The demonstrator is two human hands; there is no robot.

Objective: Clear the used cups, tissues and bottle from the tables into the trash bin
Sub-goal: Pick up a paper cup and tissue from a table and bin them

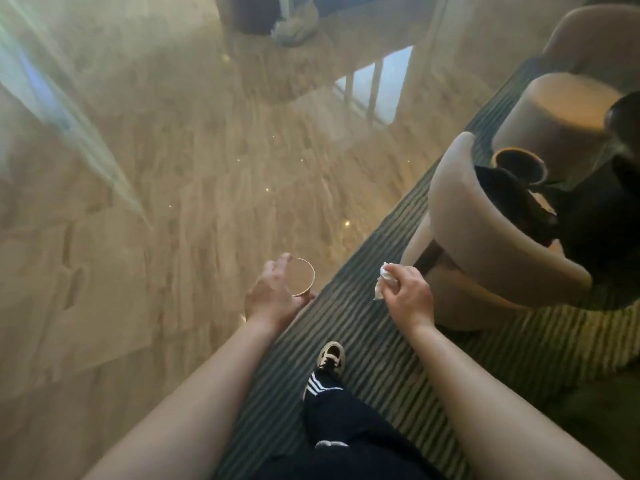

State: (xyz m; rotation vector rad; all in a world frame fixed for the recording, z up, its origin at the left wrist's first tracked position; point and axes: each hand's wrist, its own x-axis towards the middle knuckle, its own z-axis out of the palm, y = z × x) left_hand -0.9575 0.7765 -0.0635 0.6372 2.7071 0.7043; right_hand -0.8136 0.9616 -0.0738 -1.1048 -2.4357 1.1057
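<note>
Brown paper forms the cup [304, 277], which is open at the top with a thin pale rim; its inside looks light brown, and whether anything is left in it cannot be told. It sits in the left hand [272, 296], held out over the glossy tan floor [173, 185] just at the edge of the rug [374, 358]. This hand is curled partly around the cup's side, the thumb near the rim and the fingers under the lower part, so it grips the cup firmly but is not a tight fist. White and crumpled, the tissue [384, 282] is a small wad sticking out to the left from the right hand [410, 296]. The right hand is closed around it, fingers folded down with the back of the hand facing up, held above the striped dark green rug and close to a beige armchair [485, 237]. Both forearms are bare and reach forward from the bottom of the view. Below them, a leg in black trousers with white stripes and a pale shoe [331, 355] stands on the rug. On the armchair lies something black, not clear what. Behind it stands a round low table [554, 116] with a tan top, and the whole view is somewhat blurred.
</note>
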